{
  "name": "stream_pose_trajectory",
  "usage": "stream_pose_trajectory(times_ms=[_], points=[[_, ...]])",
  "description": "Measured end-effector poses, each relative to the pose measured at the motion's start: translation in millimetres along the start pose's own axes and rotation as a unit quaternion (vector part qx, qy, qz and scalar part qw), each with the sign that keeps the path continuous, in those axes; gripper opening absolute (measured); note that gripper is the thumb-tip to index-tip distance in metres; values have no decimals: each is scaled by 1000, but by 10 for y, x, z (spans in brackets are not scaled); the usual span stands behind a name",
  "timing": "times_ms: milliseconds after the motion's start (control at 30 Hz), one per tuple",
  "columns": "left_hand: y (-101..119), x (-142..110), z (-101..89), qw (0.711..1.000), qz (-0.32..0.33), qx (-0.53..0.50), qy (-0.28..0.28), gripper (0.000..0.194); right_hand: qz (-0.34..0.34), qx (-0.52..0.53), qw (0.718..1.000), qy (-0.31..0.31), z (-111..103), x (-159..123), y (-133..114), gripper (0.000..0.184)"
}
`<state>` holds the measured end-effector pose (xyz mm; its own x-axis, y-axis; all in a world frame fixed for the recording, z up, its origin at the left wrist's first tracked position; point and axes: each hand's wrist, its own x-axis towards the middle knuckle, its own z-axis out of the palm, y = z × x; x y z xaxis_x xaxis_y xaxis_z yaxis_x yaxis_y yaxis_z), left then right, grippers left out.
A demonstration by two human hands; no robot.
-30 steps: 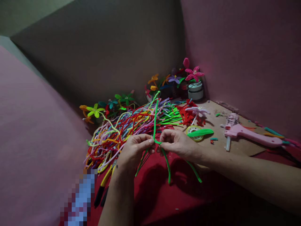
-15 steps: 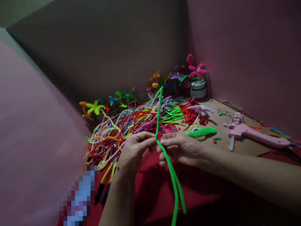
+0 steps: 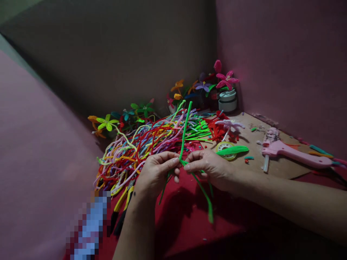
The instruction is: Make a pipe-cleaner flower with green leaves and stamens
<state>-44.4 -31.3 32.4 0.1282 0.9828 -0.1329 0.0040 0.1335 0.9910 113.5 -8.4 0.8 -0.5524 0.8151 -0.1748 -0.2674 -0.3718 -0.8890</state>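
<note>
Bright green pipe cleaners (image 3: 185, 131) meet at a bend between my two hands. One length stands nearly upright above my fingertips, while several ends hang and splay out below. My left hand (image 3: 159, 169) pinches them at the bend between thumb and forefinger. From the right, my right hand (image 3: 207, 167) grips the strands just beside that point, thumb on top. The fingertips of both hands almost touch. A finished green leaf shape (image 3: 233, 150) lies beyond my right wrist, across a roll of tape (image 3: 225, 148).
A heap of multicoloured pipe cleaners (image 3: 135, 144) spreads behind my left hand, with yellow-and-black pliers (image 3: 121, 202) nearby. A pink glue gun (image 3: 295, 153) rests on a brown board (image 3: 282, 168) at right. Pipe-cleaner flowers (image 3: 227, 80) and a grey-white container (image 3: 227, 101) stand along the back.
The hanging green ends have swung and spread, one now showing below my left hand. The upright length leans slightly more to the right. Both hands stay at the bend.
</note>
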Motion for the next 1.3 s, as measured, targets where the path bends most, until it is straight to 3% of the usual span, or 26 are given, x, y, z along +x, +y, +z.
stream_pose_trajectory(times_ms=[300, 500, 700, 833, 933, 1133, 1300], points=[[11, 3, 23, 999, 23, 38, -1, 11, -36, -10, 999, 17, 7, 6, -27, 9], [24, -14, 80, 995, 27, 97, 9, 16, -142, -89, 984, 55, -10, 32, 4, 2], [40, -60, 126, 993, 8, 116, 24, 15, -228, -179, 954, 79, 30, -45, -62, 7], [34, -70, 119, 997, -5, 79, 17, 17, -199, -165, 964, 60, 30, -58, -82, 4], [44, -70, 122, 998, -9, 61, 14, 17, -150, -98, 984, 12, 18, -37, -74, 7], [50, -64, 120, 1000, -9, 13, 0, 15, -60, -5, 998, -15, 10, -12, -59, 9], [38, -46, 78, 999, 11, 28, 17, 13, -66, -26, 995, -66, -29, -15, -80, 13]])
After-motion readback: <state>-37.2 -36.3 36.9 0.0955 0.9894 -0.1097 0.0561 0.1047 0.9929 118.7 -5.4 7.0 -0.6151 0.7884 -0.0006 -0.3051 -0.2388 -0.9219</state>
